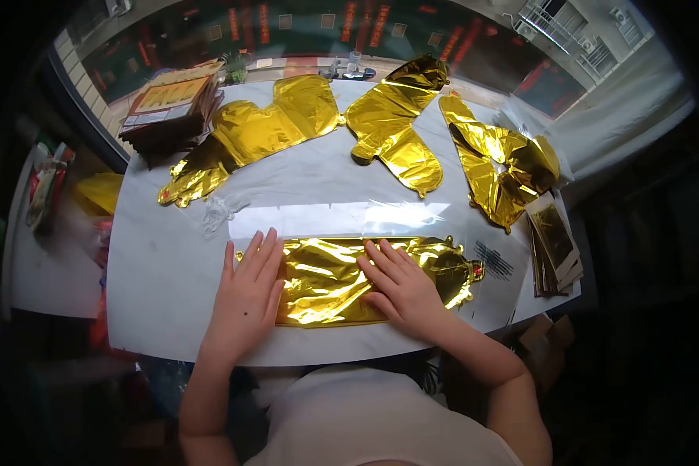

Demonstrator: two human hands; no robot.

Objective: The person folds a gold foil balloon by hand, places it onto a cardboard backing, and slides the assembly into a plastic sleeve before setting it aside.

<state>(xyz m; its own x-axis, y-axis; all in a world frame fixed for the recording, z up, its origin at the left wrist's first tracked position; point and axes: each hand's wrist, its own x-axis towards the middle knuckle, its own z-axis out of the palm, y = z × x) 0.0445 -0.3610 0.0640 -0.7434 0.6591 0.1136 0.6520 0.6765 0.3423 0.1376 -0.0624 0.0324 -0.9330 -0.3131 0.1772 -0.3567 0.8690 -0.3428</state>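
Observation:
A folded gold foil balloon [326, 283] lies flat near the front edge of the table, its tabbed end pointing right. My left hand [248, 291] rests with fingers stretched out on its left end. Across its right part lies my right hand [400, 287], flat and with the fingers apart. A clear plastic sheet or bag [342, 220] spreads just behind the foil. Farther back are more gold foil balloons: one at the left [276, 124], one in the middle [396, 128] and a crumpled one at the right [505, 167].
A stack of printed packets [171, 101] stands at the back left. White string [223, 213] lies in a loose heap left of the plastic. Several flat gold-and-brown packets [553, 245] sit at the table's right edge. Black thin strips [493, 260] lie near the balloon's right end.

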